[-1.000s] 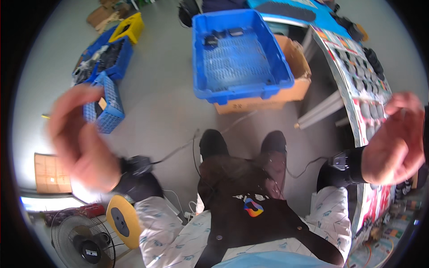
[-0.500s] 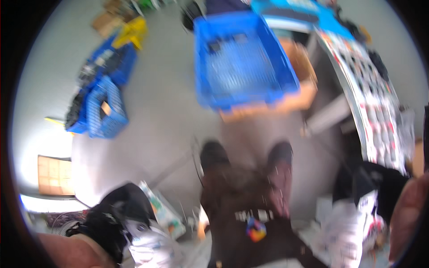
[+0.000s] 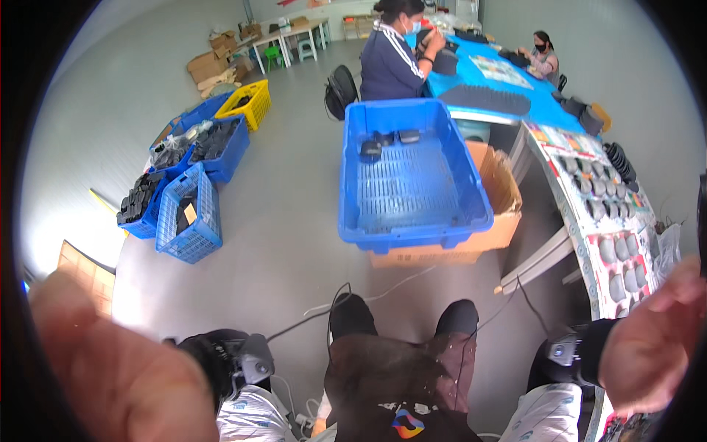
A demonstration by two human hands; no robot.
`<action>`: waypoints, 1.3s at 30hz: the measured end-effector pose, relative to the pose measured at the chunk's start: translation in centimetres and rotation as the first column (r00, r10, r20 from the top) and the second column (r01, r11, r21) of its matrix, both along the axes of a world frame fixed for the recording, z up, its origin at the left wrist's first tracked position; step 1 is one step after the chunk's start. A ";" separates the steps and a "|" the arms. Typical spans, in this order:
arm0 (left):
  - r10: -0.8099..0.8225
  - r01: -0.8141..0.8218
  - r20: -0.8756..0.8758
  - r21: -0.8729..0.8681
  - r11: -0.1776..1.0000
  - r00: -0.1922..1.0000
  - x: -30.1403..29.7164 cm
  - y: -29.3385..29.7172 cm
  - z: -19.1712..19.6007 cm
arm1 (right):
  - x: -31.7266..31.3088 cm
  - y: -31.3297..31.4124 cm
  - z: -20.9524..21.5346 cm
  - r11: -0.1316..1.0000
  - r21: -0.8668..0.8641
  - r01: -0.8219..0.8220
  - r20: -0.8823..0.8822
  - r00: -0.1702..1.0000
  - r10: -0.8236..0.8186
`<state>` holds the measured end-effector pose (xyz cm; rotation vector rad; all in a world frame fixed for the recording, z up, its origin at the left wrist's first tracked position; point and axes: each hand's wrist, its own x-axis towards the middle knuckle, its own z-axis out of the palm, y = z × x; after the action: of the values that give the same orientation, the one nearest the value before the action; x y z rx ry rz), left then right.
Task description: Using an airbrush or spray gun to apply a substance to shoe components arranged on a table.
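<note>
My left hand [image 3: 132, 368] is raised close to the lower left rim, large and blurred. Its fingers run into the dark edge, so their pose is hidden. At the right rim my right hand [image 3: 652, 346] is raised as well, its fingertips partly cut off and smeared. I see nothing held in either hand. Dark straps with small camera-like devices circle both wrists, the left device [image 3: 255, 357] and the right device [image 3: 563, 352]. Ahead stands a blue crate [image 3: 416, 228] holding a few small black pieces [image 3: 370, 151], on top of a cardboard box [image 3: 501, 228].
On the right, a long table [image 3: 545, 158] carries rows of dark rounded pieces [image 3: 622, 250]. Two people sit at its blue-covered far part [image 3: 471, 59]. Blue crates [image 3: 190, 247] and a yellow crate [image 3: 254, 103] line the left. Cables [image 3: 309, 318] hang and trail near my feet.
The view has tilted up, bringing the far tables and the seated people into sight. My left hand has come further into the picture, and more of my right hand shows.
</note>
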<state>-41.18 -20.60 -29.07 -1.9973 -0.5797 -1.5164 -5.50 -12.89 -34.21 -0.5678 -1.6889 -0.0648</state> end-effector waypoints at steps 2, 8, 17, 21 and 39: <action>-0.048 0.050 0.019 -0.105 0.993 0.999 -0.1 4.0 -2.0 | -0.9 0.2 -1.1 0.999 -0.044 -0.016 -0.045 0.999 0.014; -0.801 0.790 0.310 -0.535 0.298 0.512 2.1 6.1 -7.0 | -0.5 4.9 -12.0 0.878 -0.454 0.149 0.276 0.961 -0.020; 0.055 -0.268 -0.290 -0.774 0.574 0.955 2.4 21.0 -22.8 | 4.1 10.5 -39.5 0.210 -0.686 0.696 0.709 0.577 0.405; 0.218 -0.474 -0.432 -0.677 0.563 0.875 0.5 24.2 -33.7 | 4.7 10.7 -47.1 0.023 -0.693 0.721 0.664 0.625 0.411; -0.086 0.300 0.294 -0.842 0.448 0.952 4.6 20.3 -35.5 | -9.0 7.8 -27.6 0.709 -0.705 0.030 0.481 0.754 0.446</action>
<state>-36.54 -0.33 -64.61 -2.7416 -1.5477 -1.7697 -14.51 -5.12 -61.77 -0.9533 -2.4511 0.6566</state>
